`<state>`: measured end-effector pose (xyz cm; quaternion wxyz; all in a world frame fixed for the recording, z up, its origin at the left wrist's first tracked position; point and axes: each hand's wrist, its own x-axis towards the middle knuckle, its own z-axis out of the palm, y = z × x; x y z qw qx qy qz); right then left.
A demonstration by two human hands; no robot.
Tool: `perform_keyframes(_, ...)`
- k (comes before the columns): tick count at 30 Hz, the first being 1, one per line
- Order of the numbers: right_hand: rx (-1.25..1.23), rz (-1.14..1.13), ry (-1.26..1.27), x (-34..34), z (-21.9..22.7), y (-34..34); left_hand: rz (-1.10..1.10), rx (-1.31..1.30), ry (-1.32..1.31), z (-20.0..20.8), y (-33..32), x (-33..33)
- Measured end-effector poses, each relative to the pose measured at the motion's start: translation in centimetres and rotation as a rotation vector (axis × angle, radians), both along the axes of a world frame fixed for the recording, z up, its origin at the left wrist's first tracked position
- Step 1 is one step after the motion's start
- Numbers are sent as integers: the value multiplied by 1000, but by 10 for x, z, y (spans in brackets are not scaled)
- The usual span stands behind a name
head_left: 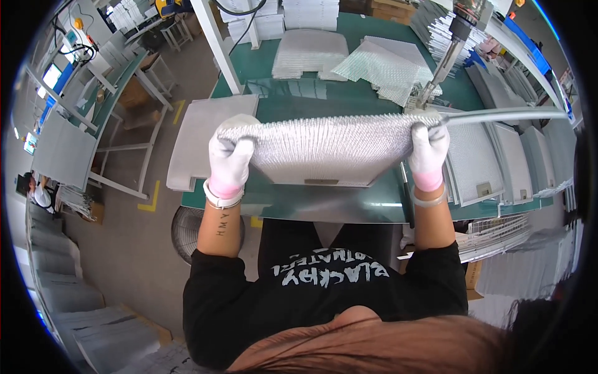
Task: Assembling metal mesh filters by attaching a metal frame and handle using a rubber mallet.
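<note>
A silver metal mesh panel (330,146) is held up over the green-topped workbench (286,103), its rough, bristly edge uppermost. My left hand (229,159), in a white glove with a pink cuff, closes round the left end, thumb on the near side. At the right end my right hand (428,156), gloved the same way, grips the corner. A small brownish rectangle (322,182) shows along the panel's lower edge. Behind my right hand, the foot of a metal machine (426,96) comes down close to the mesh.
Flat grey sheets (193,140) are stacked at the bench's left. Mesh stacks (310,55) and loose mesh sheets (389,65) lie farther back. Framed mesh panels (470,159) lean at right, near a grey bar (511,115). A dark rod (408,193) lies by my right wrist.
</note>
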<state>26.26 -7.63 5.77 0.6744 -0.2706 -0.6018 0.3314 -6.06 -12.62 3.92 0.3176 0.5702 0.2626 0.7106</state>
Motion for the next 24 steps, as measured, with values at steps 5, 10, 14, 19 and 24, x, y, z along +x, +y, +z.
perform_keyframes(5, 250, 216, -117, 3, -2, -37, -1046, 372, 105, -17, 17, -15)
perform_keyframes(10, 337, 321, -170, 11, -21, -92, -1270, 118, 670, -56, 14, -28)
perform_keyframes(14, 298, 531, -377, 35, -27, -108, -719, -24, 1148, -82, 6, -35)
perform_keyframes(19, 258, 517, -372, 39, -32, -116, -458, -19, 1254, -100, 5, -34)
perform_keyframes(24, 221, 453, -320, 37, -37, -122, -458, -168, 1470, -94, 19, -61)
